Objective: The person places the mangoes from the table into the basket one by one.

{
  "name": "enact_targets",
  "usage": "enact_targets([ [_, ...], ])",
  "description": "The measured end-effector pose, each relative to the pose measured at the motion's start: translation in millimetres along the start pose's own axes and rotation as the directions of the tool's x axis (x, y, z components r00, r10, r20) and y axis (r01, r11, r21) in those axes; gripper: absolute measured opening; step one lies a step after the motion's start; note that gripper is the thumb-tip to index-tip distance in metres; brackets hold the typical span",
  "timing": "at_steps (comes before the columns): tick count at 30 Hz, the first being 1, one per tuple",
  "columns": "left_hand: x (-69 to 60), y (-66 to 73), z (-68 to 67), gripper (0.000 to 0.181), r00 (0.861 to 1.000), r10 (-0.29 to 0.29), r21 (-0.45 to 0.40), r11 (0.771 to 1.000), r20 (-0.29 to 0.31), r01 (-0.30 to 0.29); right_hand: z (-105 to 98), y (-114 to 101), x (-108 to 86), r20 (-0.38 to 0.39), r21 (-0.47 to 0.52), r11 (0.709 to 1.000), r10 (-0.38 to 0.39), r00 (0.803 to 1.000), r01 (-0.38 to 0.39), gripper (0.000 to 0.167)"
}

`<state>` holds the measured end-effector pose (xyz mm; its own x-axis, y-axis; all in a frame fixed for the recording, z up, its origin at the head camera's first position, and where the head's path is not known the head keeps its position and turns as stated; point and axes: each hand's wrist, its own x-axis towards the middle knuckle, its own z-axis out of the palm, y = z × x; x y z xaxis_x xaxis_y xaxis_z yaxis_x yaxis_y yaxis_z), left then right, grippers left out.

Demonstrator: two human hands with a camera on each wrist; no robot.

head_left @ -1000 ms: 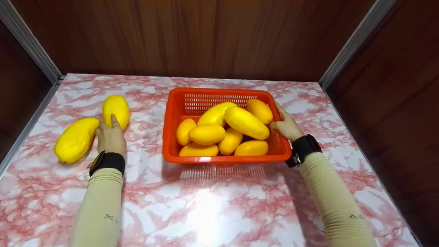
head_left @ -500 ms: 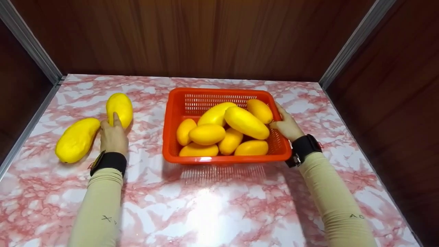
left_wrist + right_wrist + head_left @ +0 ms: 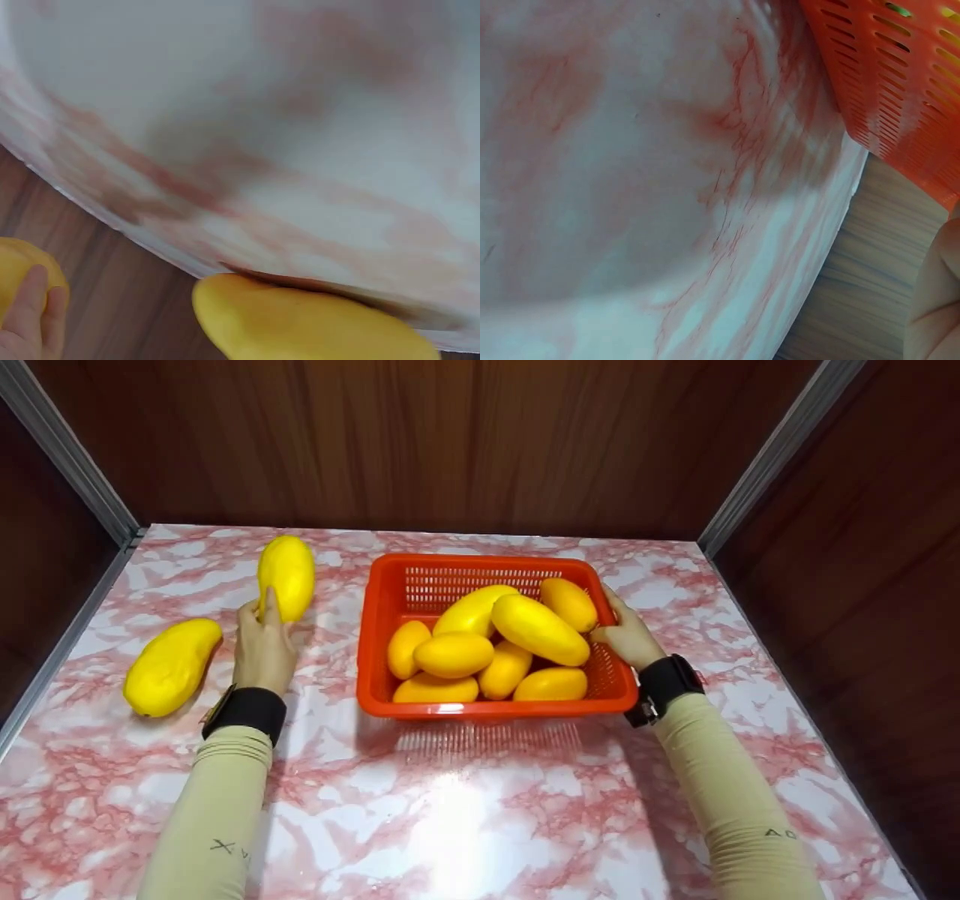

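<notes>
My left hand (image 3: 264, 654) grips the near end of a plump yellow mango (image 3: 292, 574) at the back left; its thumb side is partly hidden. The left wrist view catches that hand's fingers (image 3: 27, 307) against the held mango at its lower left corner. Left of the hand, a second large mango (image 3: 171, 669) lies on the table. On the right side of the red plastic basket (image 3: 495, 709), my right hand (image 3: 634, 640) holds the rim, thumb inside. Several yellow and orange-yellow mangoes (image 3: 453, 654) are piled in the basket.
The table top (image 3: 337, 825) has a red and white marbled pattern. Dark wood-look panels (image 3: 450, 442) enclose it at the back and sides, with metal corner posts (image 3: 780, 454). The basket's slotted wall (image 3: 885, 90) fills the right wrist view's upper right.
My left hand has moved right and away from me with the mango, which has come off its spot and apart from the second mango. The right hand and basket stay put.
</notes>
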<state>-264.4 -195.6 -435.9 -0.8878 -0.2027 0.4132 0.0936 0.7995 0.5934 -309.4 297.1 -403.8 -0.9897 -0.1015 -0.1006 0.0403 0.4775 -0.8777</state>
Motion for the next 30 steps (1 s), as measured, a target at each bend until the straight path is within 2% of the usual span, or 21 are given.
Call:
enact_targets([
  [5, 0.8, 13.2, 5.0, 0.055, 0.996, 0.089, -0.058, 0.994, -0.006, -0.089, 0, 1, -0.6, 0.003, 0.017, 1.000, -0.012, 1.000, 0.012, 0.094],
  [14, -2.3, 39.3, 12.8, 0.056, 0.977, 0.213, -0.116, 0.970, -0.022, -0.214, 0, 3, -0.5, 0.008, 0.029, 0.999, -0.018, 1.000, 0.018, 0.095],
  [20, -2.0, 53.7, 14.4, 0.055, 0.953, 0.304, -0.128, 0.944, -0.022, -0.304, -1, 3, 0.5, 0.007, 0.027, 1.000, 0.002, 1.000, -0.003, 0.094],
  [26, -1.5, 64.7, 15.9, 0.054, 0.920, 0.390, -0.130, 0.914, 0.026, -0.384, -1, 2, 1.2, 0.014, 0.043, 0.999, 0.023, 1.000, -0.023, 0.095],
  [30, -1.6, 72.5, 16.8, 0.054, 0.898, 0.435, -0.121, 0.897, 0.063, -0.425, -1, 2, 0.9, -0.003, 0.014, 1.000, 0.022, 1.000, -0.022, 0.096],
])
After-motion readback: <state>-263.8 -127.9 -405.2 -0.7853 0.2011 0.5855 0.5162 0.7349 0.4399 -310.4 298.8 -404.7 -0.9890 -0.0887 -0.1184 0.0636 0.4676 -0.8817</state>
